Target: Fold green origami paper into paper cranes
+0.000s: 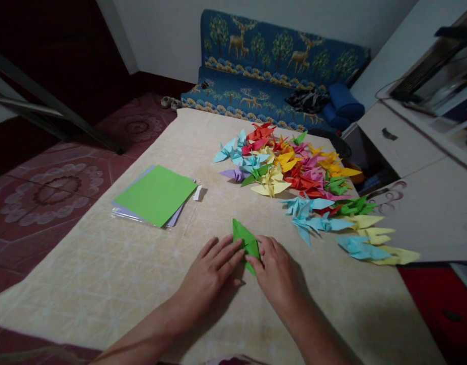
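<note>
A green sheet of origami paper [245,238], folded into a narrow diamond, lies on the table between my hands. My left hand [214,266] rests flat with fingers stretched out, its fingertips on the paper's left side. On the other side my right hand [277,266] pinches the right edge between thumb and fingers. Beyond my hands, to the right, spreads a crowd of folded paper cranes [273,180] in red, blue, yellow, green, pink, orange and purple. To the left, a stack of square paper [157,195] has a green sheet on top and a clear wrapper beneath.
The table [104,284] has a pale patterned cloth. Behind it stands a blue bench [241,94] with a deer pattern. A white cabinet [416,203] stands close along the right side. At the left are a metal ladder-like frame [58,109] and a red tiled floor [62,187].
</note>
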A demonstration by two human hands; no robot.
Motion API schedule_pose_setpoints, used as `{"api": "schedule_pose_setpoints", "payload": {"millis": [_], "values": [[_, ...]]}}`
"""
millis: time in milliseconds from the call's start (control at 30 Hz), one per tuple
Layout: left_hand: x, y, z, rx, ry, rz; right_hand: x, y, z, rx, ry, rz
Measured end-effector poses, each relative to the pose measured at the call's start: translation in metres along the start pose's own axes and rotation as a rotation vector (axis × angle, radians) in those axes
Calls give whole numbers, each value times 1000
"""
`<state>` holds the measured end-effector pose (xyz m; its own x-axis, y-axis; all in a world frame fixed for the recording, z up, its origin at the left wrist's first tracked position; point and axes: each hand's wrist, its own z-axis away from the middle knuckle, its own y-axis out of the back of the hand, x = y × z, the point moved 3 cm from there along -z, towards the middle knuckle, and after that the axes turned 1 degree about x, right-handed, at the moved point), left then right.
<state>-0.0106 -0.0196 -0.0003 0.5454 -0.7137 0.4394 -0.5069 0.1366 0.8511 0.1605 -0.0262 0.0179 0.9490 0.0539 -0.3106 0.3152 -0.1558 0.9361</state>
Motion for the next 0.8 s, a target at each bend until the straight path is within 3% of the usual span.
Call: {"api": "schedule_pose_setpoints", "payload": {"millis": [133, 267, 467, 633, 800], "values": [[-2, -7, -4, -84, 13, 45, 3, 2, 1, -36, -41, -45], [-7, -2, -4, 9, 6, 185, 13, 2, -14, 39, -65, -183], [-8, 3, -3, 110, 64, 272, 8, -11, -24, -60, -85, -237], [-1, 7, -1, 169, 119, 223, 5, -20, -13, -57, -263, -479], [18, 3, 3, 134, 133, 169, 3, -26, 4, -21, -384, -739]]}}
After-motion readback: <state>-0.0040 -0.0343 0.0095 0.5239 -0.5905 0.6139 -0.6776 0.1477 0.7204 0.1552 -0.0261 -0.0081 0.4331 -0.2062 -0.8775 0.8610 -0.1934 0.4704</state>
